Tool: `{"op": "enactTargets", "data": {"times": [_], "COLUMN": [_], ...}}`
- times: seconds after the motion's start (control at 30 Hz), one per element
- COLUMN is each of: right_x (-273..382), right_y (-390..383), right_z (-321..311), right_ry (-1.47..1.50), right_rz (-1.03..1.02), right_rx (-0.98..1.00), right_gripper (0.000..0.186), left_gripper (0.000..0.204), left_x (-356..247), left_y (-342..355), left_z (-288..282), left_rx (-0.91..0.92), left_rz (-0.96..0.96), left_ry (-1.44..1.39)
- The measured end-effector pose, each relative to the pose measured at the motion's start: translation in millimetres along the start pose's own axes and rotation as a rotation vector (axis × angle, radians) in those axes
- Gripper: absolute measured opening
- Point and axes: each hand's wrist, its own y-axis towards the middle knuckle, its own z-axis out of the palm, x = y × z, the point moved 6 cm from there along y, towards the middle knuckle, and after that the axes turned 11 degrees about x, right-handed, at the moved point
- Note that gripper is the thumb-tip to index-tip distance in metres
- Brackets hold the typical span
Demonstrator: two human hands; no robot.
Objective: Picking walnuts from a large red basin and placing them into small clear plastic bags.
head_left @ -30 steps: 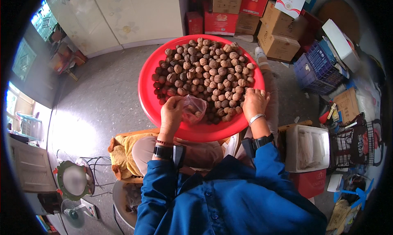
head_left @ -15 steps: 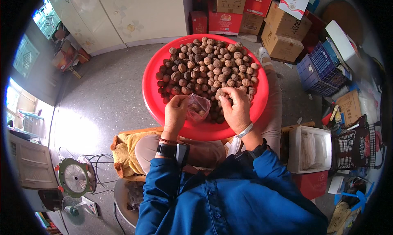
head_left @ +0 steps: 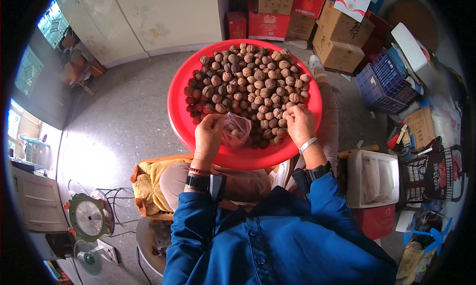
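Note:
A wide red basin (head_left: pixel 179 128) in front of me holds a heap of brown walnuts (head_left: pixel 258 76). My left hand (head_left: pixel 208 136) is closed on the rim of a thin, clear plastic bag (head_left: pixel 242 121). Several walnuts (head_left: pixel 235 134) lie inside this bag, which hangs over the basin's near side. To the right of the bag, my right hand (head_left: pixel 301 127) reaches down to the heap. Its thumb and fingers are pinched around a walnut (head_left: pixel 289 106), which the fingertips partly hide.
A white foam box (head_left: pixel 353 186) with pale bags inside stands on a red box at my right. Cardboard boxes (head_left: pixel 342 54) and a blue crate (head_left: pixel 382 81) are stacked beyond. A green fan (head_left: pixel 89 216) with cables sits on the floor at left, near a yellow plush cushion (head_left: pixel 163 178).
My right hand has moved right, away from the bag, to walnuts nearer the basin's right side. The left hand still grips the bag. The whole view has shifted slightly.

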Motion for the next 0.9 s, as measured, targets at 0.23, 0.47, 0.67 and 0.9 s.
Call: {"op": "enactTargets", "data": {"times": [0.23,0.47,0.67,0.9], "right_x": [8.4,3.2,-7.7,2.1], "right_y": [-3.3,-3.9,-2.1,-0.4], "right_z": [6.4,6.8,20.4,17.3], "right_ry": [-0.308,-0.438,-0.513,-0.538], "right_rz": [0.02,0.178,0.317,0.34], "right_rx": [0.228,0.251,0.373,0.451], "right_gripper": [0.015,0.017,0.022,0.031], "left_gripper": [0.015,0.015,0.015,0.014], "left_x": [1.8,0.5,0.9,2.2], "left_y": [-0.5,0.4,0.8,0.1], "left_z": [-3.5,-0.5,0.4,-3.3], "left_rx": [-0.009,-0.008,0.011,-0.015], "left_rz": [0.001,0.017,0.003,0.027], "left_ry": [0.033,0.023,-0.014,0.037]}}
